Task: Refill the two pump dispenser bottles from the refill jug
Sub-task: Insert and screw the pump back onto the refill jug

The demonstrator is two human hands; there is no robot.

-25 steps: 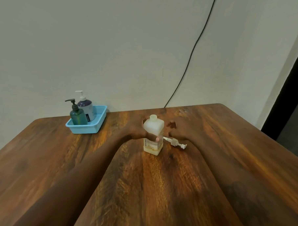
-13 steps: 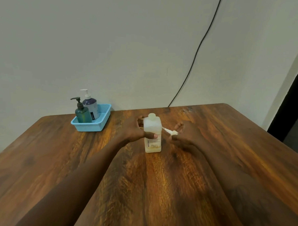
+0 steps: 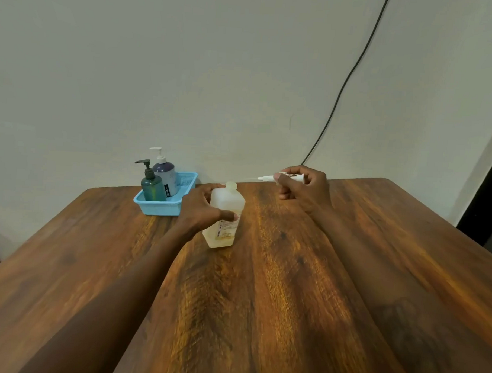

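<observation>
A translucent white refill jug (image 3: 226, 213) with a printed label stands open-necked on the wooden table (image 3: 262, 300), a little pale liquid at its bottom. My left hand (image 3: 203, 210) grips its side. My right hand (image 3: 302, 190) is raised to the jug's right and holds a white pump head (image 3: 282, 177) level, its tube pointing left. At the back left stand two pump dispenser bottles: a dark green one (image 3: 151, 186) with a black pump and a purple one (image 3: 166, 174) with a white pump.
Both dispenser bottles sit in a light blue plastic basket (image 3: 165, 205) against the wall. A black cable (image 3: 342, 86) runs down the wall behind the table. A dark doorway (image 3: 489, 197) is at the far right, past the table's edge.
My right hand picked the pump head up from the table beside the jug and lifted it up and to the right. My left hand kept its grip on the jug.
</observation>
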